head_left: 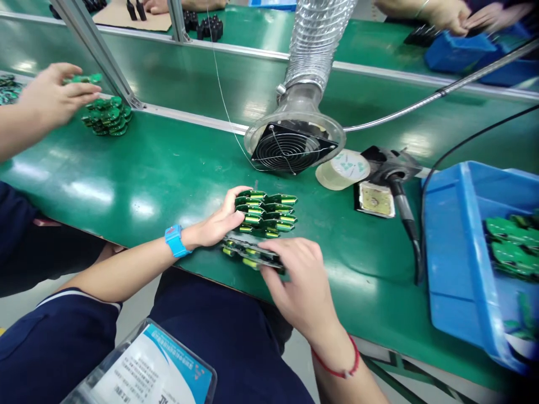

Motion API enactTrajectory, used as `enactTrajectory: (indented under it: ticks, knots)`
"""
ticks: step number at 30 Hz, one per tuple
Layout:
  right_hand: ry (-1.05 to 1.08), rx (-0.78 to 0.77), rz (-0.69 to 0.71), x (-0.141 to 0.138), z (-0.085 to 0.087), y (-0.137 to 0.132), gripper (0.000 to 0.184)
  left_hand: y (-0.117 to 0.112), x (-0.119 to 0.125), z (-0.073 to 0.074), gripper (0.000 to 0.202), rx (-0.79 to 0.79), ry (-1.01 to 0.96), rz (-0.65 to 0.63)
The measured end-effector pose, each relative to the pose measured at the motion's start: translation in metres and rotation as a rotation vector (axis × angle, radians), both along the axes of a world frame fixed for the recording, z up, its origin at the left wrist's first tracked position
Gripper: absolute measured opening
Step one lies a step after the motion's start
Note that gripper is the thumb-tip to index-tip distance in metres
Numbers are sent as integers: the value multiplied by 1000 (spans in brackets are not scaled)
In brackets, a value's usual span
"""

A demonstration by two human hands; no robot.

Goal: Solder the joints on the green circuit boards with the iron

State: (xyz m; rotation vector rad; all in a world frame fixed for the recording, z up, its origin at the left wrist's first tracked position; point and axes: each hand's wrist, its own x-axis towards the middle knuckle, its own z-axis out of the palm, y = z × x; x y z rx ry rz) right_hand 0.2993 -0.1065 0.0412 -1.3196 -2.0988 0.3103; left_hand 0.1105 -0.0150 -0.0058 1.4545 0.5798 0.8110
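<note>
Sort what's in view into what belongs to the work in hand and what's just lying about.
Work in hand:
- green board stack, held by the left hand
- loose boards, in the right hand
- probably the blue bin, with similar boards

Apparently idle:
- soldering iron
- yellowish pad
- round container

Near the far edge of my green tabletop [177,168] I have a black fan [290,148] set in a clear hood, with a ribbed hose [320,39] rising from it. Just right of it sits a whitish tub [339,171], then a soldering iron [403,207] in a dark stand [381,163], handle toward my near edge, a yellowish sponge [375,200] in front. A metal rail [189,119] runs along that far edge, meeting a slanting post [93,50]. On the table beyond I see cardboard [113,15] bearing two upright black objects [135,10], more black pieces [210,28] and a blue bin [457,51].
</note>
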Motion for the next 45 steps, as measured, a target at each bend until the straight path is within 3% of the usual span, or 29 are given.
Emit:
enactTrajectory:
  ticks: [3, 6, 11, 15, 17, 20, 24, 26, 28, 33, 36, 39, 42, 45]
  knots:
    - [479, -161, -229, 5, -22, -6, 18, -1, 0, -5, 76, -28, -78, -11]
    - [719, -240, -362, -4, -41, -6, 21, 1, -1, -8, 88, -31, -127, -45]
    - [708, -187, -425, -24, -53, -2, 23, 3, -1, -8, 107, 88, -47, -28]
    - [633, -93, -528, -32, -61, -7, 25, -1, 4, -6, 99, 128, 34, 51]
    - [599, -56, -573, -29, -65, -9, 39, -3, 6, -5, 95, 104, 57, 66]
    - [537, -113, -490, -15, -65, -5, 81, -4, 6, -4, 94, 90, 68, 68]
    - [428, -380, -163, 12, -54, 17, 118, -4, 3, -4, 97, 135, 97, 49]
    - [466, -506, -12, 19, -49, 30, 117, -3, 2, -3, 97, 162, 102, 47]
    - [537, -581, 55, 21, -47, 38, 111, -2, 2, -2, 100, 183, 105, 68]
    - [615, -568, 28, 13, -47, 41, 94, -2, -2, 0, 120, 153, 216, 68]
    - [653, -576, 6, 11, -45, 39, 86, 3, -13, 14, 125, 268, 386, 48]
    - [674, -597, 16, 10, -44, 38, 84, 14, -16, 44, 128, 535, 502, 37]
    - [663, -586, 16, 11, -45, 39, 84, 23, -3, 75, 118, 796, 669, -137]
    - [610, -556, -19, 11, -49, 38, 86, 23, 18, 89, 101, 930, 903, -265]
